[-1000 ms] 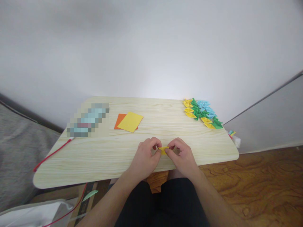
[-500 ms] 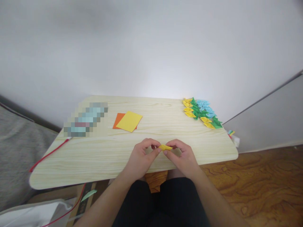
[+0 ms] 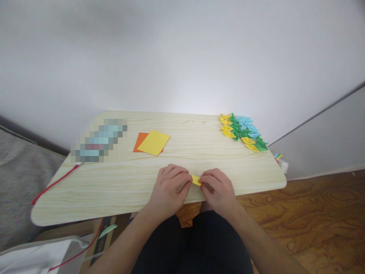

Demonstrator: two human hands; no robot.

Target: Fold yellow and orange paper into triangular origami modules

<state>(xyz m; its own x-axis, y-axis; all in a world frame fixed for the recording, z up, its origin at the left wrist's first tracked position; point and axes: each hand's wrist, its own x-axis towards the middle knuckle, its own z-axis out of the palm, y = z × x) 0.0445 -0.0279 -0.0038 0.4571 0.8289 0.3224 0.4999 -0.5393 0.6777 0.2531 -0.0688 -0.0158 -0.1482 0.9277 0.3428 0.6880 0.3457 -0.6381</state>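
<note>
A small folded piece of yellow paper (image 3: 195, 180) is held near the front edge of the table (image 3: 114, 194). My left hand (image 3: 171, 188) pinches its left end between thumb and fingers. At its right end, my right hand (image 3: 218, 186) grips it the same way. Fingertips cover both ends, so only the middle of the paper shows. Beyond my hands, to the left, a yellow paper sheet (image 3: 154, 143) lies partly over an orange sheet (image 3: 140, 140).
Several folded yellow (image 3: 227, 128), green (image 3: 234, 126) and light blue paper pieces (image 3: 245, 123) sit in rows at the back right. A pixelated object (image 3: 99, 142) with a red cable (image 3: 55, 184) lies at the left. A wall (image 3: 182, 57) stands behind the table.
The yellow paper has gone from a pointed boat-like shape to a flatter, smaller-looking strip between my fingers. Both hands have shifted their grip on it. The view has tilted slightly.
</note>
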